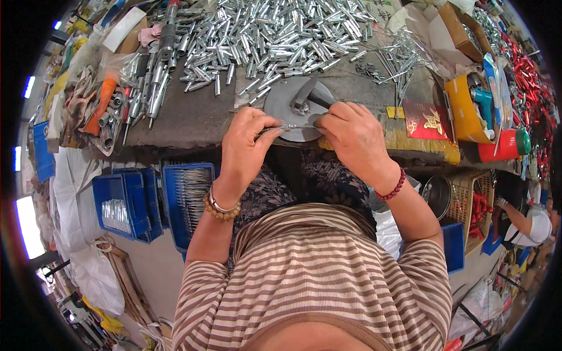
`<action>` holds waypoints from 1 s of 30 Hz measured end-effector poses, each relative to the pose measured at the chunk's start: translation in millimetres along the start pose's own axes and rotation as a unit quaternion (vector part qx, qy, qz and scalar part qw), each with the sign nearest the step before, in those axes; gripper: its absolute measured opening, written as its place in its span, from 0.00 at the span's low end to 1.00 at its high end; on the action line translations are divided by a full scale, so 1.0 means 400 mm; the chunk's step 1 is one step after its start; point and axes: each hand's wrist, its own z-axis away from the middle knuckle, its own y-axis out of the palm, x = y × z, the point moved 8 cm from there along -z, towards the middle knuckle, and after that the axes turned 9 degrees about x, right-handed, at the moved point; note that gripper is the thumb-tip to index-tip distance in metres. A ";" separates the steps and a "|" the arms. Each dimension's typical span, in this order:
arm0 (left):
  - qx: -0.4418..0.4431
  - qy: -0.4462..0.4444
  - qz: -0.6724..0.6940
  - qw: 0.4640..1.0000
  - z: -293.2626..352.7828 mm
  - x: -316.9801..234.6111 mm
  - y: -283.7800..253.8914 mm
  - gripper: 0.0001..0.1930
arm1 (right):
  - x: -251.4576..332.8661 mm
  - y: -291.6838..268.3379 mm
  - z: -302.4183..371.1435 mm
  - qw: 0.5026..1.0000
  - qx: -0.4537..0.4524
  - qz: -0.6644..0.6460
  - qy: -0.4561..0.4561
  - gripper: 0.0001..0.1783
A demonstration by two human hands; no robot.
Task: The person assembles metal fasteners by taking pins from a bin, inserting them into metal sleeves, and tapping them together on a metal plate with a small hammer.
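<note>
Between the fingertips of both hands runs a slim silver metal rod [294, 126], held level over the near part of a round grey metal disc [281, 93]. My left hand [249, 142] pinches its left end, where a shiny thicker part shows. The right end is in the closed thumb and fingers of my right hand [356, 139], which hide its tip. On the disc lies a hammer [305, 92], its dark handle reaching toward my right hand. Small metal bits sit by the hammer head.
A big heap of short silver tubes [275, 38] covers the far bench. Thin metal pins [404, 55] lie to its right, near a red envelope [425, 121]. Tools [158, 88] crowd the left. Blue trays of metal rods [190, 199] stand below the edge. Another person [533, 227] is at far right.
</note>
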 end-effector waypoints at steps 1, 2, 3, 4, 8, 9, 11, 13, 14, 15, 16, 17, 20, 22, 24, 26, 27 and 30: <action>-0.002 -0.008 0.020 1.000 0.001 0.005 0.001 0.08 | 0.003 -0.003 -0.002 1.000 -0.008 -0.002 -0.009 0.08; -0.001 -0.009 0.020 1.000 0.002 0.008 0.002 0.08 | 0.002 -0.001 -0.002 1.000 -0.008 -0.003 -0.009 0.08; -0.005 -0.009 0.020 1.000 0.002 0.010 0.001 0.08 | 0.002 0.003 -0.002 1.000 -0.003 -0.002 -0.011 0.08; -0.009 -0.009 0.019 1.000 0.002 0.012 0.001 0.08 | 0.002 0.006 -0.003 1.000 0.002 0.000 -0.014 0.08; -0.014 0.005 0.029 0.999 0.004 0.012 0.000 0.08 | 0.004 0.010 -0.007 1.000 0.006 0.001 -0.016 0.08; -0.016 0.008 0.023 1.000 0.004 0.006 0.003 0.07 | 0.003 0.012 -0.007 1.000 0.010 0.001 -0.021 0.07; -0.016 0.020 0.020 0.999 -0.001 0.000 0.010 0.07 | 0.000 0.011 -0.007 1.000 0.011 0.008 -0.021 0.07; -0.028 0.040 -0.011 0.999 0.000 0.001 0.007 0.07 | 0.012 0.019 -0.013 0.999 0.018 0.008 -0.037 0.05; -0.026 0.049 -0.005 0.998 -0.002 -0.006 0.008 0.07 | 0.008 0.025 -0.012 0.999 0.016 0.017 -0.032 0.05; -0.025 0.040 -0.008 0.999 0.000 -0.005 0.007 0.07 | 0.005 0.031 -0.007 0.999 0.002 0.009 -0.034 0.05; -0.025 0.031 -0.011 0.999 0.000 -0.004 0.009 0.06 | 0.004 0.028 -0.003 0.999 -0.011 0.001 -0.036 0.04; -0.027 0.034 -0.008 0.999 0.003 -0.005 0.007 0.06 | 0.010 0.019 -0.002 0.999 -0.019 0.007 -0.035 0.04; -0.030 0.030 -0.005 0.999 0.006 -0.007 0.006 0.07 | -0.047 -0.018 0.017 0.996 -0.086 0.034 0.006 0.04; -0.033 0.032 0.002 0.999 0.010 -0.006 0.005 0.07 | -0.145 -0.063 0.031 0.985 -0.089 0.043 0.138 0.05; -0.034 0.036 0.010 0.999 0.009 -0.008 0.007 0.08 | -0.247 -0.097 0.058 0.968 -0.115 0.074 0.210 0.06; -0.033 0.045 0.008 0.998 0.006 -0.012 0.010 0.08 | -0.301 -0.114 0.067 0.966 -0.122 0.094 0.210 0.06; -0.031 0.049 0.011 0.998 0.004 -0.014 0.011 0.08 | -0.321 -0.120 0.070 0.964 -0.127 0.110 0.207 0.06; -0.027 0.040 0.026 0.999 0.005 -0.009 0.012 0.08 | -0.356 -0.118 0.063 0.966 -0.112 0.126 0.196 0.05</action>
